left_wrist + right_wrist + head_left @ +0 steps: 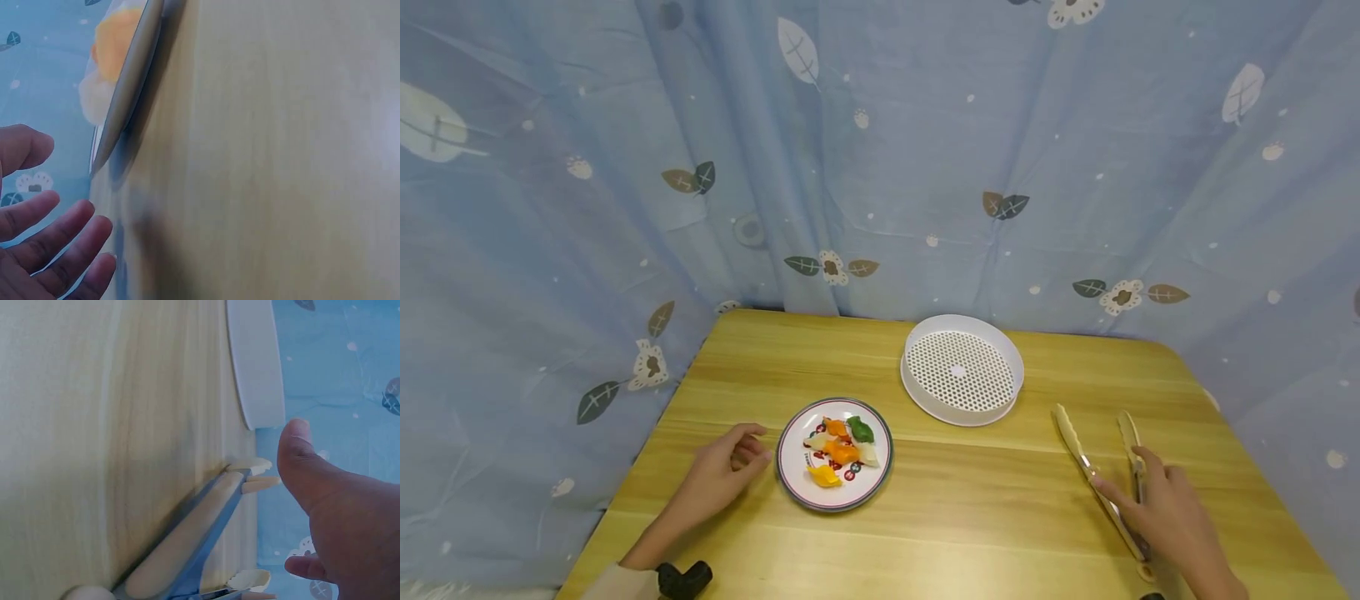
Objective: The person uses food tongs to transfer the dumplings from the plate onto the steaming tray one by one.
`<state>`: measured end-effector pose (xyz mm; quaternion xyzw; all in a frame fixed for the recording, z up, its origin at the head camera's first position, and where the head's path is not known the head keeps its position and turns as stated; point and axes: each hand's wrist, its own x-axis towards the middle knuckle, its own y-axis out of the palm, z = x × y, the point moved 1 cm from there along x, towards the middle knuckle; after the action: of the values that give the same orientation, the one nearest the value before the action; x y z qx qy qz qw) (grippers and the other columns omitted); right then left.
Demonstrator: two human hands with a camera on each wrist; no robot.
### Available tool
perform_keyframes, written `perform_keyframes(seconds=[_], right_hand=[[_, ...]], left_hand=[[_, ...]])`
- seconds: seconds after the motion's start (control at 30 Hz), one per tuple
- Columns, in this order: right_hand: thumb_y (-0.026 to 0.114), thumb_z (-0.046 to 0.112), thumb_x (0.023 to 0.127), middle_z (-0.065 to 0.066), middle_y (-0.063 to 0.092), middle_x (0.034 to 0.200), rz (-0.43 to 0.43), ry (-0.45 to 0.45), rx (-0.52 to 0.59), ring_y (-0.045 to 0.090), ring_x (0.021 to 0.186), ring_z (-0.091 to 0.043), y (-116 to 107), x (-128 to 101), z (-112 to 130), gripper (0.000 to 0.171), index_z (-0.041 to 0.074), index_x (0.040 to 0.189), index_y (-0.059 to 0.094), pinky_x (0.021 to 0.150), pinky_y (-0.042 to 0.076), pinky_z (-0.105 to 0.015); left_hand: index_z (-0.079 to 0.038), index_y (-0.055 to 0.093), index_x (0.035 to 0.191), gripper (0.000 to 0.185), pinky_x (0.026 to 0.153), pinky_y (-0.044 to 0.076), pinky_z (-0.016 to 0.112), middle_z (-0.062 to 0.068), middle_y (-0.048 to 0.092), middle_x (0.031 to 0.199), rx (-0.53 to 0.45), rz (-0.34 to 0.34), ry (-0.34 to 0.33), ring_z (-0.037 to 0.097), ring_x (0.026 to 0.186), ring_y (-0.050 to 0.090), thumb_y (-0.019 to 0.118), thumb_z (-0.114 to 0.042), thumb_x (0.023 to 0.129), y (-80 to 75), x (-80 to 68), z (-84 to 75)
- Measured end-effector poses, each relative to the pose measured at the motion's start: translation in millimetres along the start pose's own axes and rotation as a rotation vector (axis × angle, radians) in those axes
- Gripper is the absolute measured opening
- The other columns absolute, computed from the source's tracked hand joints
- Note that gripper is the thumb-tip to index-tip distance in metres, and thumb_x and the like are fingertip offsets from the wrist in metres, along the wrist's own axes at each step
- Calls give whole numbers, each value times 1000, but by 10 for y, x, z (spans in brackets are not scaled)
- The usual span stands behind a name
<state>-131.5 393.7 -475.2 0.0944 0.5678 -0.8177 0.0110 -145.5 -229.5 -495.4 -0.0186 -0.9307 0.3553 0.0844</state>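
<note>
A round white plate (867, 493) with a dark rim holds several small dumpling-shaped pieces (841, 452) in orange, green, yellow and pale white. Just left of its rim is my left hand (721, 471), fingers loosely bent and holding nothing; the left wrist view shows its spread fingers (72, 250) apart from the plate. On the right lies a pair of tongs (1078, 454) with cream tips, arms spread apart. Over them hovers my right hand (1172, 512), its thumb and fingers parted. In the right wrist view the thumb (306, 456) stands clear of the tongs (187, 537).
A round white steamer basket (958, 371) with a perforated bottom sits at the back middle of the wooden table (947, 508). Blue curtains (910, 150) with leaf and flower prints hang behind the table and at its sides.
</note>
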Motion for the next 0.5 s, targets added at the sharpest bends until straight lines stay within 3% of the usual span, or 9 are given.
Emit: perform_keyframes(seconds=[0.17, 0.3, 0.4, 0.5], right_hand=[[57, 70, 95, -56, 33, 132, -40, -12, 12, 43, 113, -70, 67, -12, 3, 116, -23, 150, 15, 84, 42, -73], [63, 69, 92, -58, 28, 135, -47, 6, 55, 38, 119, -71, 121, -28, -6, 125, -28, 146, 6, 90, 39, -74], [65, 70, 90, -56, 37, 128, -40, 32, 79, 46, 112, -68, 153, -37, -1, 126, -31, 143, 12, 85, 44, -70], [67, 71, 88, -42, 52, 102, -32, 67, 101, 59, 84, -51, 174, -47, 11, 110, -27, 128, 35, 70, 51, -55]], left_hand=[[-4, 61, 131, 42, 75, 54, 27, 3, 66, 102, -91, 44, -53, 15, 90, 65, 76, -21, 96, 106, -7, -12], [-5, 61, 132, 43, 75, 54, 26, 4, 66, 102, -125, 47, -89, 15, 89, 64, 78, -20, 95, 157, -4, -19], [-8, 60, 132, 44, 76, 53, 27, 4, 65, 102, -139, 55, -108, 15, 89, 63, 78, -20, 94, 188, 7, -15], [-9, 60, 133, 45, 76, 53, 28, 4, 64, 102, -154, 67, -127, 17, 88, 62, 79, -20, 94, 210, 17, -12]])
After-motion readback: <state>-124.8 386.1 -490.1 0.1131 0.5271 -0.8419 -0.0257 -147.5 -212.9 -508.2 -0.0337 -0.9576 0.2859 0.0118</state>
